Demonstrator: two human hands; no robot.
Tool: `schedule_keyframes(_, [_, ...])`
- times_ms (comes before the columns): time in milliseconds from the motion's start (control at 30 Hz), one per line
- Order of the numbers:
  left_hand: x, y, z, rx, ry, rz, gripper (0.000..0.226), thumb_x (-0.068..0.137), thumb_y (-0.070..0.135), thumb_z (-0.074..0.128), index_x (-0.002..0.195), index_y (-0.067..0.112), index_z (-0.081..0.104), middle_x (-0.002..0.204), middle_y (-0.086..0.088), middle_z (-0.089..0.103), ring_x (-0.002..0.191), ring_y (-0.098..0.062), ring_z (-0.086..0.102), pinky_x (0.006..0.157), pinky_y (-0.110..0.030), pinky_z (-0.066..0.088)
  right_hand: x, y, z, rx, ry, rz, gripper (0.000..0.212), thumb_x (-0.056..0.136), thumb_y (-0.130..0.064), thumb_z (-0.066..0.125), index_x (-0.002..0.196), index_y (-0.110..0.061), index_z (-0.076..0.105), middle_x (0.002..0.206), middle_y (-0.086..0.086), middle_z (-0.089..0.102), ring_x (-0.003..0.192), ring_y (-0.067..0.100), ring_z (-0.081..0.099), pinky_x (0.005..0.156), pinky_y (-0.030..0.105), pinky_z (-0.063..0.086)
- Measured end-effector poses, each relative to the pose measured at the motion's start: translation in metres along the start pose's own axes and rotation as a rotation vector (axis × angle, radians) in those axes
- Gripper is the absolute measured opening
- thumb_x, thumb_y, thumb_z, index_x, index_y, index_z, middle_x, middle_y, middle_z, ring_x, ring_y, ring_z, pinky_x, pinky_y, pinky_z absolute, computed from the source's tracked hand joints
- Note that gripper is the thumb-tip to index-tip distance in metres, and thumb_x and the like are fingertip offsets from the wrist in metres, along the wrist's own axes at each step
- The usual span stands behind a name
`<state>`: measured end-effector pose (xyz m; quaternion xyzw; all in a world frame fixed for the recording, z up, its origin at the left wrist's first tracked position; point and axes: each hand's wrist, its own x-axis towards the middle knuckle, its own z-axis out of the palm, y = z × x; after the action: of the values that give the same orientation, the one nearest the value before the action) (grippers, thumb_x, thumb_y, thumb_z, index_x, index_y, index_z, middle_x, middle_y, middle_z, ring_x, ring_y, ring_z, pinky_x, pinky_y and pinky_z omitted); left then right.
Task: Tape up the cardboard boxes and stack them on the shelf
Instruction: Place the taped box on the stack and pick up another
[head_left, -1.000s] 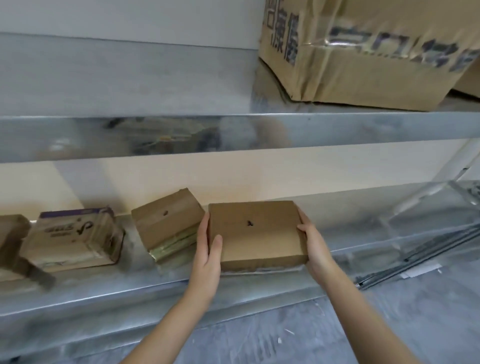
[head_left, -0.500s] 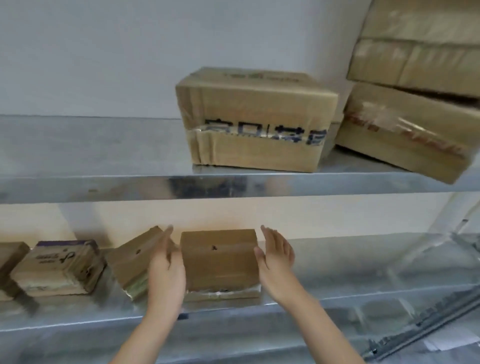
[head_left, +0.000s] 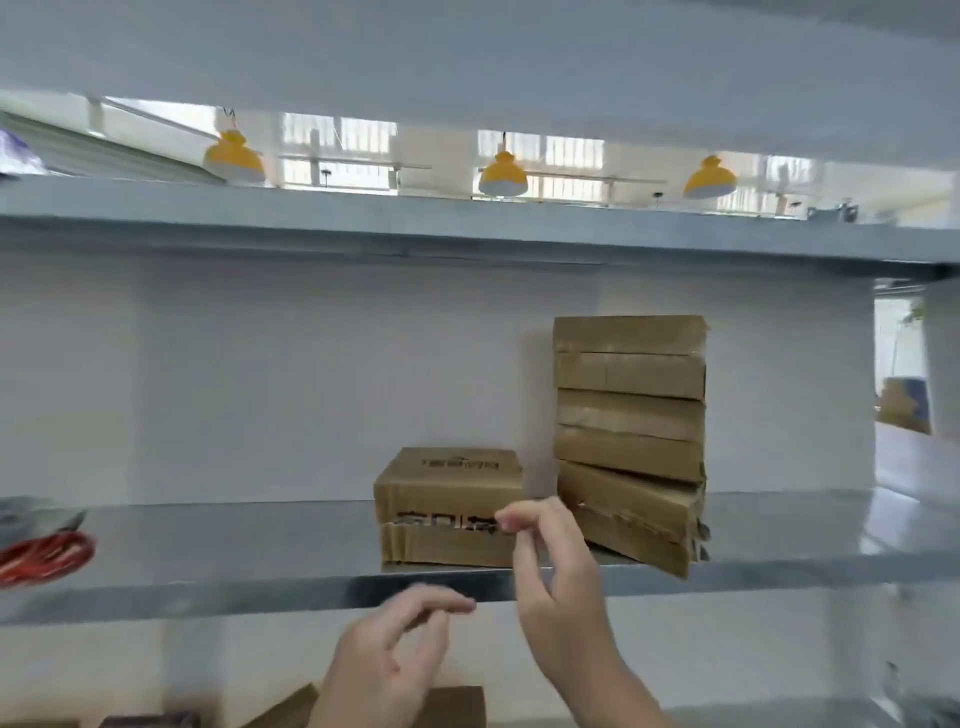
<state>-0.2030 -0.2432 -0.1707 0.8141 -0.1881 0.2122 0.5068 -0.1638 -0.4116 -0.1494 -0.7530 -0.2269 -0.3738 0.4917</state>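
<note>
hands (head_left: 561, 587) 2 | lamps (head_left: 503, 176) 3 | stacked boxes (head_left: 629, 415) 3 | single box (head_left: 447, 488) 1

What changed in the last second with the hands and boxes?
Both hands released their grip on the small box, leaving it set down below, then rose: the left hand and right hand now hover empty, fingers loosely curled, before the middle shelf. The camera tilted up. The printed box and the stack beside it stayed put.
</note>
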Motion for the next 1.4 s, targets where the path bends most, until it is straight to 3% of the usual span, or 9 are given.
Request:
schedule_keyframes(67, [0.014, 0.013, -0.015, -0.078, 0.309, 0.09, 0.032, 0.097, 0.007, 0.056, 0.103, 0.035, 0.07, 0.101, 0.025, 0.069, 0.089, 0.007, 0.062, 0.078, -0.006, 0.044, 0.025, -0.005, -0.014, -0.029, 0.107, 0.1, 0.02, 0.103, -0.015, 0.045, 0.115, -0.028, 0.054, 0.113, -0.013, 0.052, 0.11, 0.006, 0.052, 0.096, 0.024, 0.046])
schedule_keyframes(167, [0.057, 0.016, -0.028, -0.086, 0.483, 0.008, 0.03, 0.102, 0.013, 0.051, 0.127, 0.029, 0.054, 0.126, 0.017, 0.054, 0.116, 0.005, 0.047, 0.107, -0.018, 0.035, 0.054, 0.0, -0.016, -0.002, 0.007, 0.385, 0.039, 0.105, -0.034, 0.041, 0.142, -0.022, 0.038, 0.14, -0.003, 0.038, 0.132, 0.014, 0.041, 0.113, 0.036, 0.037])
schedule_keyframes(300, [0.105, 0.005, -0.027, -0.168, 0.343, -0.289, 0.058, 0.105, 0.04, 0.044, 0.154, 0.012, 0.03, 0.159, -0.005, 0.033, 0.146, -0.023, 0.031, 0.117, -0.036, 0.024, 0.068, -0.01, -0.007, 0.08, -0.213, 0.605, 0.061, 0.106, -0.052, 0.027, 0.157, -0.019, 0.022, 0.162, -0.001, 0.023, 0.148, 0.019, 0.026, 0.117, 0.036, 0.024])
schedule_keyframes(600, [0.12, -0.017, -0.019, -0.348, 0.218, -0.549, 0.068, 0.103, 0.054, 0.038, 0.155, 0.012, 0.029, 0.158, -0.01, 0.036, 0.144, -0.031, 0.035, 0.116, -0.043, 0.028, 0.075, 0.002, 0.018, 0.094, -0.266, 0.795, 0.07, 0.102, -0.061, 0.023, 0.158, -0.019, 0.02, 0.162, 0.004, 0.028, 0.148, 0.025, 0.028, 0.12, 0.041, 0.023])
schedule_keyframes(900, [0.069, -0.013, -0.064, -0.46, 0.372, -0.422, 0.055, 0.1, 0.056, 0.04, 0.147, 0.028, 0.043, 0.142, 0.01, 0.049, 0.137, -0.018, 0.04, 0.109, -0.04, 0.033, 0.054, -0.031, 0.058, 0.228, -0.152, 0.599, 0.06, 0.101, -0.057, 0.033, 0.157, -0.038, 0.02, 0.159, -0.01, 0.033, 0.146, 0.018, 0.03, 0.115, 0.039, 0.028])
schedule_keyframes(1033, [0.029, -0.015, -0.127, -0.472, 0.436, -0.304, 0.047, 0.099, 0.056, 0.041, 0.141, 0.037, 0.048, 0.128, 0.017, 0.058, 0.123, -0.008, 0.048, 0.098, -0.026, 0.034, 0.038, -0.077, 0.101, 0.33, -0.213, 0.468, 0.053, 0.102, -0.052, 0.034, 0.153, -0.047, 0.02, 0.124, -0.037, 0.044, 0.116, -0.007, 0.042, 0.1, 0.024, 0.031])
schedule_keyframes(1133, [0.002, -0.028, -0.188, -0.451, 0.507, -0.293, 0.032, 0.099, 0.052, 0.044, 0.129, 0.044, 0.052, 0.114, 0.027, 0.059, 0.107, 0.008, 0.051, 0.082, -0.013, 0.037, 0.026, -0.107, 0.153, 0.39, -0.289, 0.412, 0.053, 0.101, -0.053, 0.036, 0.151, -0.05, 0.021, 0.122, -0.041, 0.044, 0.105, -0.021, 0.042, 0.086, 0.01, 0.035])
schedule_keyframes(1300, [-0.043, -0.066, -0.308, -0.3, 0.613, -0.272, 0.045, 0.097, 0.052, 0.045, 0.137, 0.034, 0.053, 0.117, 0.027, 0.062, 0.102, 0.019, 0.055, 0.082, -0.009, 0.039, 0.014, -0.168, 0.263, 0.468, -0.453, 0.375, 0.055, 0.098, -0.056, 0.039, 0.15, -0.05, 0.023, 0.13, -0.04, 0.045, 0.111, -0.024, 0.04, 0.084, 0.008, 0.036])
schedule_keyframes(1400, [-0.067, -0.093, -0.384, -0.233, 0.668, -0.281, 0.05, 0.096, 0.055, 0.042, 0.143, 0.041, 0.045, 0.132, 0.022, 0.057, 0.12, 0.004, 0.051, 0.098, -0.018, 0.036, 0.008, -0.206, 0.335, 0.498, -0.52, 0.359, 0.06, 0.094, -0.059, 0.041, 0.15, -0.047, 0.022, 0.134, -0.037, 0.044, 0.12, -0.019, 0.041, 0.091, 0.011, 0.037])
